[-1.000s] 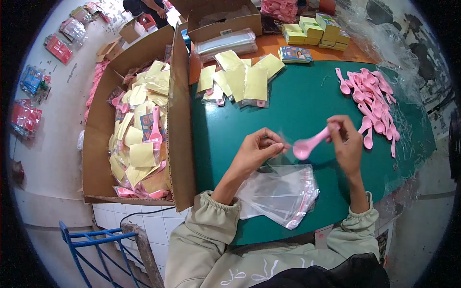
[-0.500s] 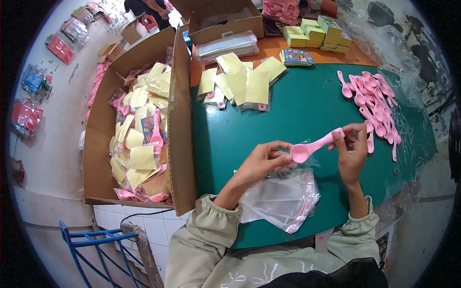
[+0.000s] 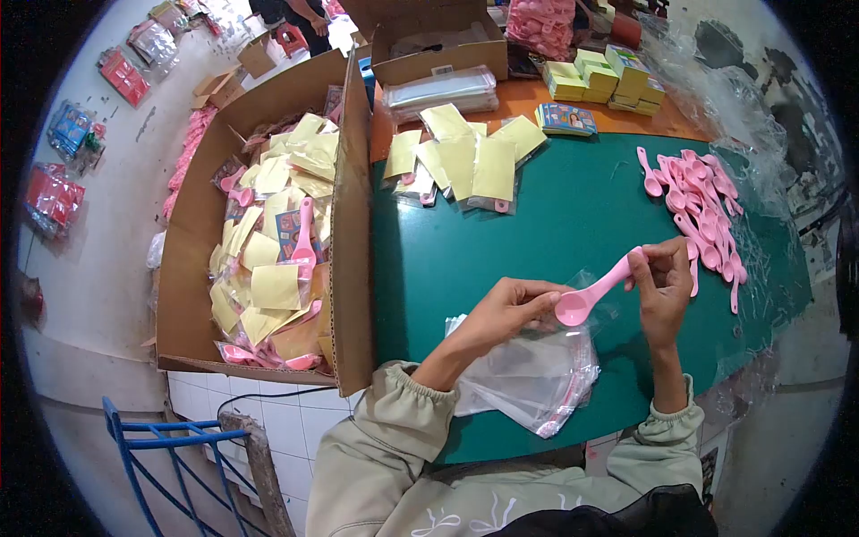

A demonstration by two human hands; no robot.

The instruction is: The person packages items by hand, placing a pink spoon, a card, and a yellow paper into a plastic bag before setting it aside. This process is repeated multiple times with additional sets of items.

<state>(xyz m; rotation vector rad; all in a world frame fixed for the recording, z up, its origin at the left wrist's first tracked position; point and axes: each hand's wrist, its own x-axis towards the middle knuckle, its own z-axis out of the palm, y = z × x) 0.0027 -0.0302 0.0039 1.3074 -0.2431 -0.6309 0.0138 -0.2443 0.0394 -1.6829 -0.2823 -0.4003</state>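
A pink measuring spoon [image 3: 598, 295] is held tilted over the table, its bowl towards the left. My right hand [image 3: 660, 285] pinches the end of its handle. At the bowl end my left hand [image 3: 519, 313] is closed, thumb and fingers on a thin clear plastic bag [image 3: 586, 279] that shows faintly around and behind the spoon. Whether the bowl sits inside that bag is hard to tell. Below my hands lies a fanned stack of clear plastic bags [image 3: 528, 380]. To the right is a pile of loose pink spoons [image 3: 702, 210].
A tall cardboard box [image 3: 352, 242] of packed spoons and yellow cards stands at left. Several bagged cards [image 3: 470, 157] lie on the green table [image 3: 429, 259]. Card stacks [image 3: 617, 76], bundled clear bags [image 3: 443, 92] and an open carton [image 3: 438, 58] are behind. Another person [image 3: 300, 18] is far back.
The view has shifted slightly, so the scene sits lower and further right. The spoon is tilted a little more steeply, and its bowl remains at my left fingers.
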